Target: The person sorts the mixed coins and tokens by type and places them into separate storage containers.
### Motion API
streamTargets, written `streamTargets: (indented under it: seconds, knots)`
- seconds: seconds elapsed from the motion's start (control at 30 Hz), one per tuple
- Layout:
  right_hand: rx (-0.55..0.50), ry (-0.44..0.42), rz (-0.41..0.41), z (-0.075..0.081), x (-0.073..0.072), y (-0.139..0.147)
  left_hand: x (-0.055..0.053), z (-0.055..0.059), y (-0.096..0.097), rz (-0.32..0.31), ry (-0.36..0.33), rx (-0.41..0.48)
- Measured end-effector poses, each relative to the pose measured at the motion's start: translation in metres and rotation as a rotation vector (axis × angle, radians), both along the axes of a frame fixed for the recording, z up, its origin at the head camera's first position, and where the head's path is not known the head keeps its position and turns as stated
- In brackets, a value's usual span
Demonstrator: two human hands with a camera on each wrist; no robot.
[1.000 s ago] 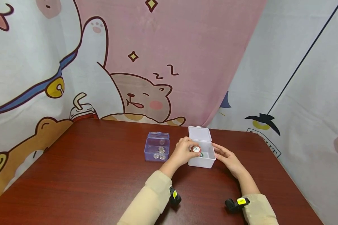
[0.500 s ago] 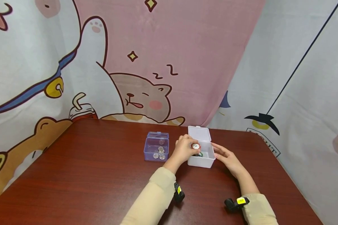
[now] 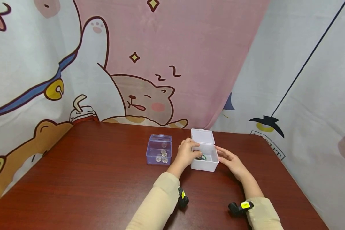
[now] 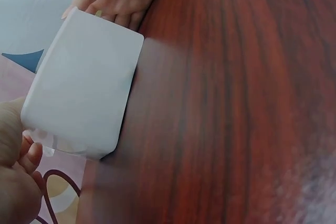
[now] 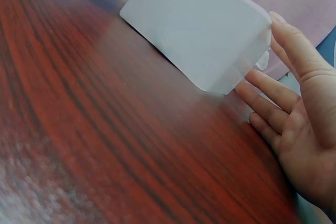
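Observation:
In the head view a white plastic box (image 3: pixel 205 165) stands with its lid (image 3: pixel 202 136) tilted back. My left hand (image 3: pixel 185 156) reaches over its left wall, thumb and forefinger parted inside. Beneath them lie poker chips (image 3: pixel 202 157), a green-edged one showing and others partly hidden by the thumb. My right hand (image 3: pixel 233 164) rests against the box's right side with fingers extended. In the right wrist view its thumb (image 5: pixel 294 40) touches the box's top corner, and the other fingers lie along the end wall. The left wrist view shows the box's front wall (image 4: pixel 84 82) between both hands.
Left of the white box stands a translucent blue box (image 3: pixel 151 160), lid up, with several clear round pieces (image 3: pixel 163 154) inside. Both boxes are on a dark red-brown wooden table (image 3: pixel 103 179). A printed cartoon cloth (image 3: pixel 207 57) hangs behind the table.
A red-edged poker chip marked 5, earlier pinched upright in my left hand, has gone down into the white box and is mostly hidden. My right hand has stayed at the box's side.

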State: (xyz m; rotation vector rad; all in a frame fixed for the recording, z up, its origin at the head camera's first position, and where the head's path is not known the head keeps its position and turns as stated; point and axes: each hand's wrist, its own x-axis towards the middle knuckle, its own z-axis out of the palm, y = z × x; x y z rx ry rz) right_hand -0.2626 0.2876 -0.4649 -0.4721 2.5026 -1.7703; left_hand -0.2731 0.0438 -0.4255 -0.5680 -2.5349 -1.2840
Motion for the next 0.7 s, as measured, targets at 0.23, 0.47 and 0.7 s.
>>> streamTargets:
  seconds: [0.23,0.47,0.7]
  knots:
    - [-0.006,-0.012,-0.005,0.0,-0.0001,-0.0004,0.0007,-0.002,-0.0006,-0.005,-0.013,0.035]
    - [-0.016,-0.013,0.005,-0.0017,-0.0005,0.0001,0.0018,-0.0033,-0.0011,-0.004,-0.022,0.041]
    - [-0.013,-0.005,0.002,-0.002,0.0,0.0004,0.0053,-0.0054,-0.0016,-0.011,-0.012,0.051]
